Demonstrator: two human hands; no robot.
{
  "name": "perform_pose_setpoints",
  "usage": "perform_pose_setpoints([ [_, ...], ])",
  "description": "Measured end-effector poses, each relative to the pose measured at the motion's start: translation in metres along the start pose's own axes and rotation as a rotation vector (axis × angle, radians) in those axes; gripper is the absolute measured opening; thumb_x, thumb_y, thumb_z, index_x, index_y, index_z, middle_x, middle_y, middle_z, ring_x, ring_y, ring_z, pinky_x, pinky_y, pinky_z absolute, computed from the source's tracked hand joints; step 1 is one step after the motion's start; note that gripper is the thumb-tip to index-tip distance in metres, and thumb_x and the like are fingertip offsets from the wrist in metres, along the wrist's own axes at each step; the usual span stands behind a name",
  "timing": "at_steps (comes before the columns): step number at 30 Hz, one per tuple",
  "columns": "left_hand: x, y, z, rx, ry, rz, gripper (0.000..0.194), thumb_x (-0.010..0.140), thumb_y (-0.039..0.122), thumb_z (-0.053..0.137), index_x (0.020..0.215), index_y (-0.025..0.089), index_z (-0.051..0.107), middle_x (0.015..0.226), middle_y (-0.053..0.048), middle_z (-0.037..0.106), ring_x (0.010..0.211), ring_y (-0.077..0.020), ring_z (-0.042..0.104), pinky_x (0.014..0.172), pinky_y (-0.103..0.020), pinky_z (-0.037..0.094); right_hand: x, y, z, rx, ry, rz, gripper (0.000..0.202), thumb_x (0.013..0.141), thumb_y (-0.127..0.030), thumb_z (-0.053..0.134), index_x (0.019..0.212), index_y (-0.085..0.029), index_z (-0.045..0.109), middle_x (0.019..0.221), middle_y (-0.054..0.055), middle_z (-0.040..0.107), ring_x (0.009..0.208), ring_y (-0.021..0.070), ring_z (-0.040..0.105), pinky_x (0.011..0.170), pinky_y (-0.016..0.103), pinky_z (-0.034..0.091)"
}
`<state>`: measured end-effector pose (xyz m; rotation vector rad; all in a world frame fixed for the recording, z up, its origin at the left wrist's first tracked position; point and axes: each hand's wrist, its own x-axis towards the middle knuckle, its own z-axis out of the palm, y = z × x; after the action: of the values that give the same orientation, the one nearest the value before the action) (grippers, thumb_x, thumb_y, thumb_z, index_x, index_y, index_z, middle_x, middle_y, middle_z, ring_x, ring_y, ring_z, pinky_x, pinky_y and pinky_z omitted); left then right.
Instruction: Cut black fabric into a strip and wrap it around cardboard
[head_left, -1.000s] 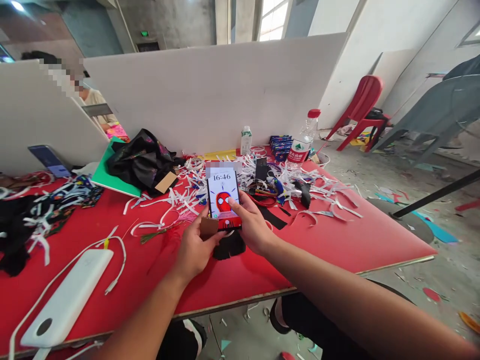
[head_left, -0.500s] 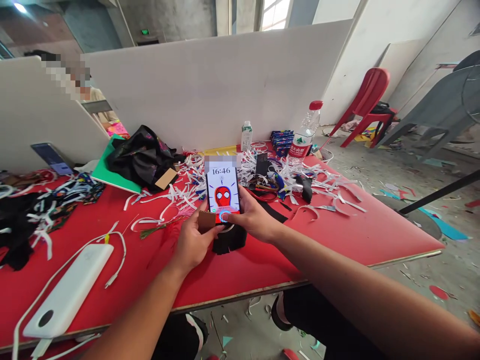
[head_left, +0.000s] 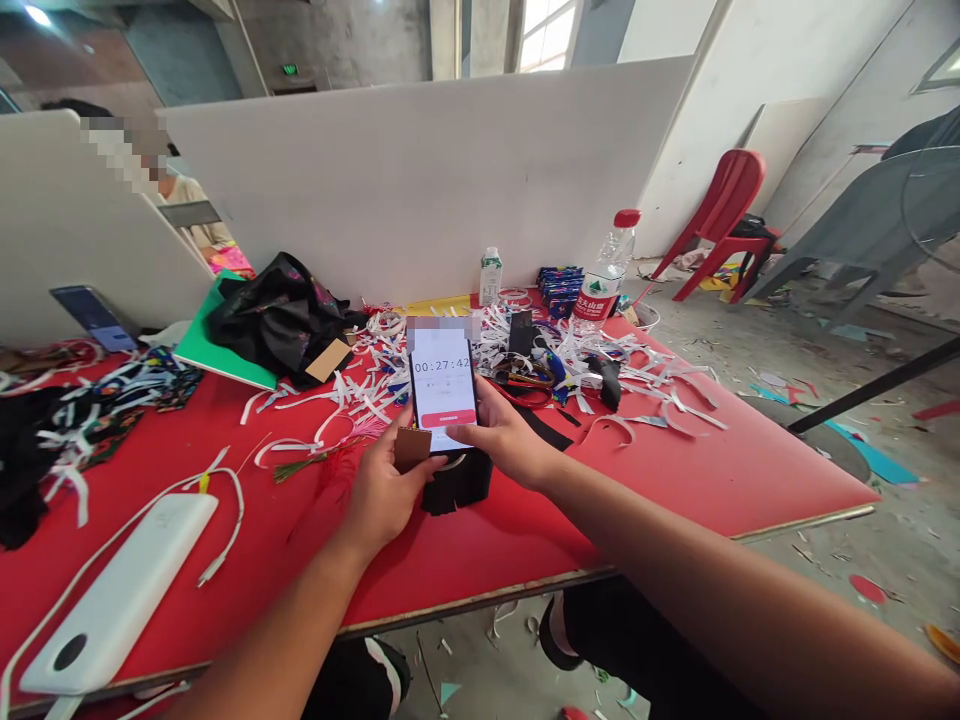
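Between my two hands is a smartphone (head_left: 444, 385), held upright above the table, its lit screen showing a timer that reads 00:27:42 over a red button. My left hand (head_left: 386, 485) grips a small brown cardboard piece (head_left: 412, 449) at the phone's lower left corner, its fingers reaching behind the phone. My right hand (head_left: 510, 440) is closed on the phone's right edge, with the thumb on the lower part of the screen. Under the phone, a piece of black fabric (head_left: 457, 485) lies on the red tabletop (head_left: 540, 530).
White strips (head_left: 375, 370) and scraps cover the table's middle. Behind them stand a water bottle (head_left: 604, 270) and a small carton (head_left: 490, 276). A black cloth bundle (head_left: 281, 320) lies left, a white power bank (head_left: 124, 590) with cable nearer. A white partition (head_left: 420, 190) closes the back.
The phone's screen has gone from a lock screen with a red masked face at 16:46 to the timer display. Both hands keep their hold; the view has shifted slightly.
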<state>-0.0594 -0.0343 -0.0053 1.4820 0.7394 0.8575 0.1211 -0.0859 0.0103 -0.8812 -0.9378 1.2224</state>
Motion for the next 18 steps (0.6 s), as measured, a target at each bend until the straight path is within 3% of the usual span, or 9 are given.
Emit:
perform_pose_setpoints([
  [3, 0.000, -0.002, 0.000, 0.007, 0.001, 0.024, 0.089, 0.077, 0.038, 0.091, 0.158, 0.025, 0.056, 0.138, -0.010, 0.078, 0.126, -0.0313, 0.074, 0.110, -0.045, 0.059, 0.001, 0.002, -0.002, -0.001, -0.013, -0.016, 0.071, 0.072, -0.022, 0.085, 0.135, -0.025, 0.053, 0.149, 0.011, 0.068, 0.137, 0.0333, 0.067, 0.119, 0.051, 0.053],
  [8, 0.001, -0.006, 0.000, 0.044, 0.009, 0.039, 0.086, 0.079, 0.033, 0.089, 0.158, 0.025, 0.056, 0.140, -0.010, 0.077, 0.128, -0.0310, 0.073, 0.112, -0.046, 0.057, 0.001, 0.004, -0.003, -0.025, -0.005, -0.034, 0.070, 0.071, -0.020, 0.083, 0.134, -0.026, 0.054, 0.146, 0.010, 0.070, 0.136, 0.0331, 0.067, 0.115, 0.051, 0.055],
  [12, 0.001, -0.003, 0.000, 0.040, 0.015, 0.005, 0.083, 0.077, 0.036, 0.091, 0.153, 0.023, 0.061, 0.131, -0.010, 0.080, 0.116, -0.0315, 0.078, 0.095, -0.042, 0.065, 0.002, 0.000, -0.007, -0.028, -0.034, -0.026, 0.068, 0.069, -0.016, 0.077, 0.133, -0.025, 0.056, 0.138, 0.008, 0.075, 0.127, 0.0309, 0.072, 0.110, 0.048, 0.058],
  [15, 0.001, 0.000, 0.000, 0.034, 0.010, -0.002, 0.070, 0.076, 0.035, 0.091, 0.140, 0.021, 0.069, 0.118, -0.008, 0.083, 0.104, -0.0302, 0.080, 0.076, -0.035, 0.067, 0.005, -0.005, -0.012, -0.009, -0.112, -0.017, 0.062, 0.074, -0.018, 0.073, 0.134, -0.024, 0.059, 0.133, 0.008, 0.077, 0.119, 0.0284, 0.075, 0.106, 0.045, 0.060],
  [18, 0.001, 0.001, 0.000, 0.027, 0.016, 0.008, 0.058, 0.075, 0.033, 0.091, 0.128, 0.019, 0.074, 0.109, -0.007, 0.084, 0.100, -0.0292, 0.080, 0.074, -0.033, 0.066, 0.007, -0.007, -0.017, -0.022, -0.169, -0.029, 0.054, 0.083, -0.023, 0.076, 0.135, -0.023, 0.061, 0.127, 0.007, 0.079, 0.111, 0.0256, 0.078, 0.101, 0.043, 0.062],
])
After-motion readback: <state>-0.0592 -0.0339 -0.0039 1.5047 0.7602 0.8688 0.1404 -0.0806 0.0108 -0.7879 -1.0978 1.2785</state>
